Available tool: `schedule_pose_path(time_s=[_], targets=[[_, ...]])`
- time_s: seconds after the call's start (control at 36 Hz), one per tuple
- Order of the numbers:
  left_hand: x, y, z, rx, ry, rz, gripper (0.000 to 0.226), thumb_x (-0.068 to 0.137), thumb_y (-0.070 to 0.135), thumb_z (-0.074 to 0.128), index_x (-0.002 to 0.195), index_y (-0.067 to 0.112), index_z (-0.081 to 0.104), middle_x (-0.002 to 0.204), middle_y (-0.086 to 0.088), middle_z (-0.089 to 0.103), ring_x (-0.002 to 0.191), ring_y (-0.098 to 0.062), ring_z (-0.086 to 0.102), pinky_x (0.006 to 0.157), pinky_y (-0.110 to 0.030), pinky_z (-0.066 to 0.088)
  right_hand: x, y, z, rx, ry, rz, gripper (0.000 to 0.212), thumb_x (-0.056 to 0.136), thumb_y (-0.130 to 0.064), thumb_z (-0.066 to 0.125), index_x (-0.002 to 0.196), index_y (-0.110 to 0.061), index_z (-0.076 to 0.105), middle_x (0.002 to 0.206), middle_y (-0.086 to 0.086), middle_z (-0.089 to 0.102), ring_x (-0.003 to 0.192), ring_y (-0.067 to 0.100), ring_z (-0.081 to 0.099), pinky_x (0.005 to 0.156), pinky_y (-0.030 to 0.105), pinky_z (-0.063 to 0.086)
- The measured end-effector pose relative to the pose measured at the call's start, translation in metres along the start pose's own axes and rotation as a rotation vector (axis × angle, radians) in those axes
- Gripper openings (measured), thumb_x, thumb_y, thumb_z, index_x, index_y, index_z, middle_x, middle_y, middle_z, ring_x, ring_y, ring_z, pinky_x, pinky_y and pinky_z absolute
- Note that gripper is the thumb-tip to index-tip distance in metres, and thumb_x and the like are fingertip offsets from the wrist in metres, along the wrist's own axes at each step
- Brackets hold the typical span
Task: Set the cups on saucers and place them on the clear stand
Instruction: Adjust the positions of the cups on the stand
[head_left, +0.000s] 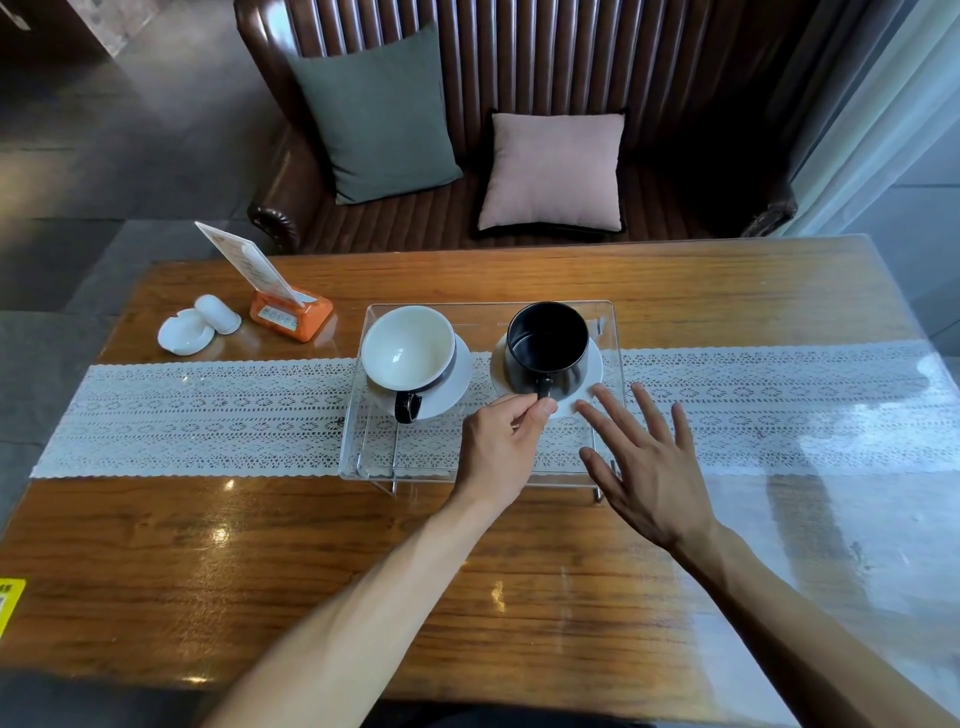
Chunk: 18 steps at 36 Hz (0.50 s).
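Observation:
A clear acrylic stand (605, 312) sits mid-table on the lace runner. On its left stands a cup (408, 348), white inside with a black handle, on a white saucer (460, 371). On its right a black cup (548, 345) rests on another white saucer (595, 364). My left hand (501, 441) pinches the black cup's handle between thumb and forefinger. My right hand (649, 462) hovers with fingers spread over the stand's near right corner, its fingertips at the saucer's edge, holding nothing.
A white lace runner (197, 415) crosses the wooden table (311, 545). At the back left are a white ashtray (184, 332), a small white shaker (218, 313) and an orange card holder (291, 314). A leather sofa with two cushions stands behind the table.

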<state>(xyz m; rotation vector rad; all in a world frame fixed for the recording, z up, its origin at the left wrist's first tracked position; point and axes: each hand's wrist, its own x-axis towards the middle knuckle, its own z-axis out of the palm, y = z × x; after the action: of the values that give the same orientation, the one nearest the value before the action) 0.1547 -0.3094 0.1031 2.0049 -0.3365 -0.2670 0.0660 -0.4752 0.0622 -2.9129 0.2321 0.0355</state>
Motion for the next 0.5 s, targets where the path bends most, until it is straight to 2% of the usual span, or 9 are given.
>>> schedule_pose_path(time_s=[0.17,0.31,0.44,0.5], targets=[[0.0000,0.0015,-0.0006,0.005,-0.009,-0.013,0.024,0.095,0.031,0.059,0.096,0.014,0.075,0.089,-0.010,0.074,0.087,-0.024,0.066,0.077,-0.044,0.053,-0.0004,-0.0006,-0.0009,0.008,0.005,-0.003,0.056,0.098,-0.055,0.027,0.151,-0.038,0.029,0.161,-0.012,0.026,0.151,0.030,0.019,0.116,0.064,0.021],[-0.0006,0.0018,-0.0011,0.002,-0.018,-0.007,0.026,0.095,0.031,0.058,0.094,0.011,0.074,0.089,-0.017,0.072,0.087,-0.031,0.065,0.076,-0.046,0.052,-0.0003,-0.0011,-0.0018,0.011,0.003,-0.003,0.055,0.098,-0.055,0.027,0.151,-0.038,0.030,0.162,-0.012,0.025,0.151,0.030,0.019,0.116,0.063,0.021],[0.0000,-0.0012,-0.0008,0.001,-0.012,0.001,0.024,0.095,0.032,0.059,0.094,0.013,0.075,0.085,-0.012,0.073,0.084,-0.027,0.065,0.073,-0.043,0.051,-0.0001,-0.0005,-0.0012,0.012,0.001,-0.004,0.055,0.098,-0.055,0.026,0.151,-0.038,0.029,0.162,-0.012,0.025,0.151,0.030,0.019,0.116,0.064,0.021],[-0.0002,-0.0024,-0.0009,0.001,-0.009,0.015,0.024,0.094,0.033,0.060,0.095,0.014,0.074,0.081,-0.006,0.073,0.079,-0.019,0.064,0.069,-0.037,0.051,-0.0003,-0.0006,-0.0011,0.010,0.004,-0.004,0.055,0.099,-0.056,0.026,0.151,-0.038,0.029,0.162,-0.012,0.026,0.151,0.030,0.019,0.116,0.064,0.021]])
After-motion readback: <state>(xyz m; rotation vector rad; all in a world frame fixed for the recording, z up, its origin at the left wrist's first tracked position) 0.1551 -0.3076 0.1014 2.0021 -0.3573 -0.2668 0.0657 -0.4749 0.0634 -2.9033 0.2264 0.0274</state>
